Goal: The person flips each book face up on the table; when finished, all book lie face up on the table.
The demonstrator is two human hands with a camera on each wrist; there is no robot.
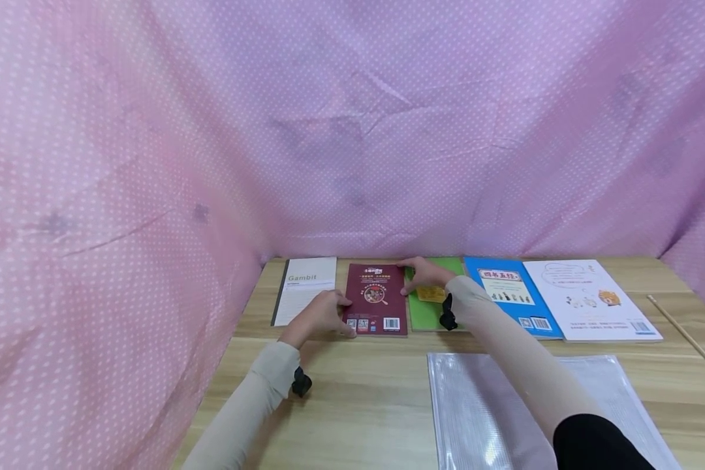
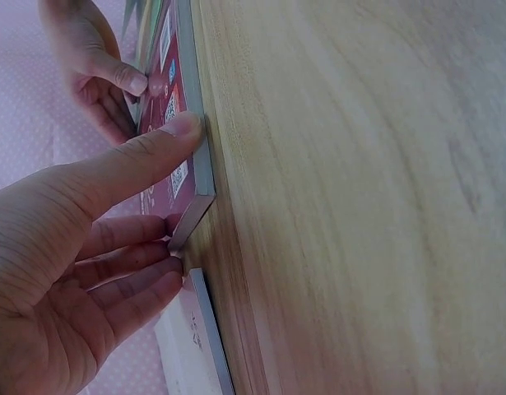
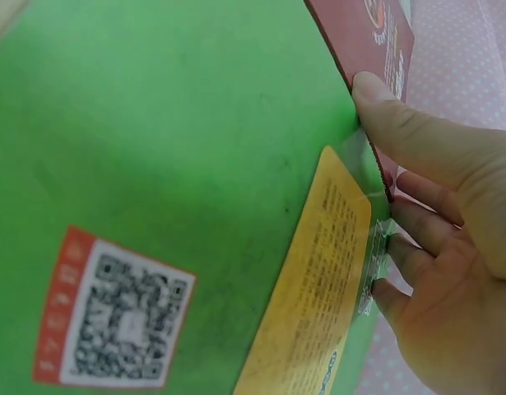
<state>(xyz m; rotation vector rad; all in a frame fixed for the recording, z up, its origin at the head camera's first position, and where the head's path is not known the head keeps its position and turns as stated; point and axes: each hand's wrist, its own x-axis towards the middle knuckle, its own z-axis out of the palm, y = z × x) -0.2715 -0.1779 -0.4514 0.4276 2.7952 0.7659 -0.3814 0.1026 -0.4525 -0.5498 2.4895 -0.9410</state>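
Note:
A maroon book (image 1: 376, 307) lies back cover up between my two hands. My left hand (image 1: 323, 314) grips its near left corner; in the left wrist view the thumb (image 2: 166, 144) lies along the near edge and the fingertips meet the left side. At the far right corner is my right hand (image 1: 425, 274), its thumb (image 3: 392, 107) against the book's right edge and its fingers round the far edge. A green book (image 1: 421, 316) with a yellow label (image 3: 314, 304) sits directly right of the maroon one, partly under my right hand and wrist.
Left of the maroon book is a white "Gambit" notebook (image 1: 305, 300). A blue book (image 1: 508, 294) and a white book (image 1: 587, 297) continue the row rightward. A clear mesh pouch (image 1: 470, 411) lies nearer, below my right arm; a thin stick (image 1: 684, 333) is far right. Pink dotted cloth (image 1: 352, 163) hangs behind.

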